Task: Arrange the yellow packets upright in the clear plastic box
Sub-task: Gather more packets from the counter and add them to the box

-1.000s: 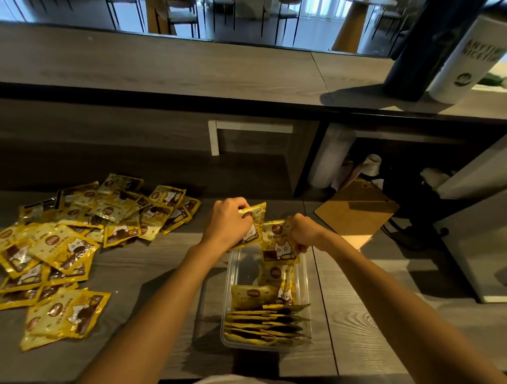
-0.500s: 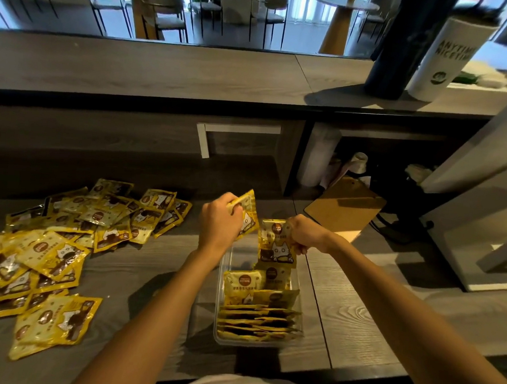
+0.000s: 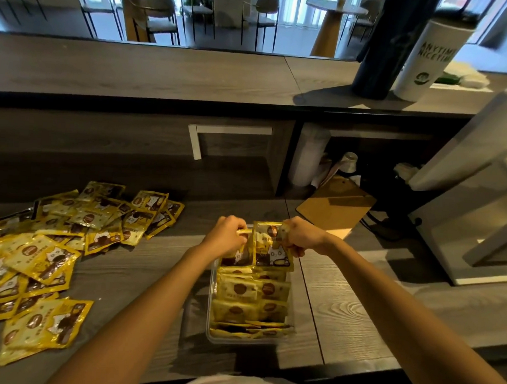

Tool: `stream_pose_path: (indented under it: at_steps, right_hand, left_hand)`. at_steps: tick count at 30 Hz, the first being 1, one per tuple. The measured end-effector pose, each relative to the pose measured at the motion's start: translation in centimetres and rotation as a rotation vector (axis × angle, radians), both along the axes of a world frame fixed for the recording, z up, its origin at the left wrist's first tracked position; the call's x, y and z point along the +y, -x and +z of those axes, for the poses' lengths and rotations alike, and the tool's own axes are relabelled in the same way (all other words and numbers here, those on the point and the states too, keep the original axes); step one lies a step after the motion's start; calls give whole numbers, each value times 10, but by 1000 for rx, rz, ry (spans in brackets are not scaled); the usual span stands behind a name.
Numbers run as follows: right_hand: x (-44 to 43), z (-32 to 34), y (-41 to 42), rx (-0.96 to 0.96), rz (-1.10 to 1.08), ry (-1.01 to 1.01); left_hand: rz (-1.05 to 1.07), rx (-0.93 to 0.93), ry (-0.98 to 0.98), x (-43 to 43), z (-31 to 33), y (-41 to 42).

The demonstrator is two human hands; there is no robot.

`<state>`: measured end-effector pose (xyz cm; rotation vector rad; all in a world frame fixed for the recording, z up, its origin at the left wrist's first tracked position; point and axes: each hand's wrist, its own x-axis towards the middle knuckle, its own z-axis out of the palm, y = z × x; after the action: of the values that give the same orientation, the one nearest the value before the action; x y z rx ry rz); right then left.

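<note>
here the left hand (image 3: 227,237) and right hand (image 3: 298,235) each pinch one glossy yellow packet (image 3: 274,248) upright over the far end of the clear plastic box (image 3: 211,308).

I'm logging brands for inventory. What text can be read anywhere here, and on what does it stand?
"ANYTIM" over "NICETIM", cut off at the curve: white cylinder on the upper counter, above a green round logo.
Yellow packets, loose pile and those in the clear plastic box: round brown logo and small print, too blurred to read.
Nothing else readable.
</note>
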<state>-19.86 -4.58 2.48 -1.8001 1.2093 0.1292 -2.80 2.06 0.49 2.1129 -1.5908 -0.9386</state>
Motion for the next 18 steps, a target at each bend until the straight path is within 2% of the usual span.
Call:
stream_pose_path:
  at_steps: [6, 12, 18]
  right_hand:
    - [2, 1, 4, -112, -50, -5]
    - [6, 0, -1, -342, -392, 144]
    - [11, -4, -6, -459, -492, 198]
  left_hand:
    - [-162, 152, -228, 9, 4, -5]
    - [-202, 186, -252, 14, 11, -7]
    - [-309, 154, -303, 27, 10, -8]
